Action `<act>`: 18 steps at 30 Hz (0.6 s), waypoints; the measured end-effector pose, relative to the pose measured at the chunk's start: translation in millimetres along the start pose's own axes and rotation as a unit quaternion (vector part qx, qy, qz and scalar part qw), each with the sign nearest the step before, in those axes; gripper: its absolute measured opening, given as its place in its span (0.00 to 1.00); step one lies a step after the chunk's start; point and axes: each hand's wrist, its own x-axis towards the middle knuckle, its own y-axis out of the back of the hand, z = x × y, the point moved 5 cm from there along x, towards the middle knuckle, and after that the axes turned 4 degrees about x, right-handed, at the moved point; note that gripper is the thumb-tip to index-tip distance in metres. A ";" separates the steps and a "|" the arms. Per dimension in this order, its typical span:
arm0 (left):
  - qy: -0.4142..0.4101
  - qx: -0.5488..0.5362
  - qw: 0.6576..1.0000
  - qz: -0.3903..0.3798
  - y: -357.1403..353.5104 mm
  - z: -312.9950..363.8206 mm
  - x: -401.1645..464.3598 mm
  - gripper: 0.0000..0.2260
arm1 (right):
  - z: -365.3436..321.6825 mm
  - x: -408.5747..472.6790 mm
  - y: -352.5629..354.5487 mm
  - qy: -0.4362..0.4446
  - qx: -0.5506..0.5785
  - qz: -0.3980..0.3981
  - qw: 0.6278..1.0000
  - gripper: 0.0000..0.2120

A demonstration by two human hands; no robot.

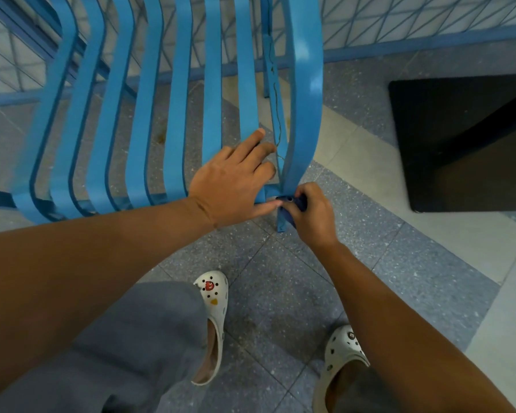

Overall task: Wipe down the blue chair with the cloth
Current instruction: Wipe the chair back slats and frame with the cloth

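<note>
The blue chair (179,93) with curved metal slats fills the upper left of the head view. My left hand (233,180) rests flat on the front edge of the seat slats, fingers straight and spread. My right hand (313,216) grips a dark blue cloth (289,204), bunched against the chair's front right leg just under the outermost slat. Most of the cloth is hidden inside my fist.
A black table base (465,141) lies on the floor to the right. A blue lattice fence (414,22) runs behind the chair. My two feet in white clogs (212,320) stand on grey floor tiles below the chair.
</note>
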 end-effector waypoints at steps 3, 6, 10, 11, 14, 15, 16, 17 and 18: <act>-0.003 -0.002 1.000 -0.004 0.6 1.0 2.0 0.28 | 18.3 5.7 -11.3 -0.068 -0.042 -0.049 0.996 0.16; -0.004 -0.013 1.000 -0.002 2.5 1.2 2.8 0.28 | 33.0 14.4 -22.5 -0.112 -0.103 -0.124 0.980 0.15; -0.008 -0.025 1.000 0.010 3.1 2.2 2.2 0.27 | 16.1 28.2 -6.4 -0.027 -0.115 -0.140 0.983 0.18; -0.008 -0.023 1.000 0.011 3.2 1.9 2.0 0.27 | 9.5 28.7 0.0 -0.004 -0.102 -0.133 0.986 0.20; -0.006 -0.020 1.000 0.011 2.1 2.4 1.6 0.28 | -1.1 21.6 9.9 0.028 -0.069 -0.086 0.994 0.20; -0.007 -0.021 1.000 0.012 1.8 2.6 1.8 0.28 | 3.2 18.9 5.8 0.011 -0.061 -0.082 0.995 0.19; -0.007 -0.022 1.000 0.013 1.9 2.2 2.2 0.28 | 10.4 17.4 -1.4 -0.024 -0.056 -0.089 0.994 0.18; -0.006 -0.024 1.000 0.015 1.8 1.9 2.4 0.27 | 19.9 16.3 -10.1 -0.073 -0.058 -0.105 0.990 0.17; -0.005 -0.028 0.999 0.018 1.7 1.8 2.1 0.27 | 30.0 15.3 -17.8 -0.121 -0.071 -0.124 0.982 0.17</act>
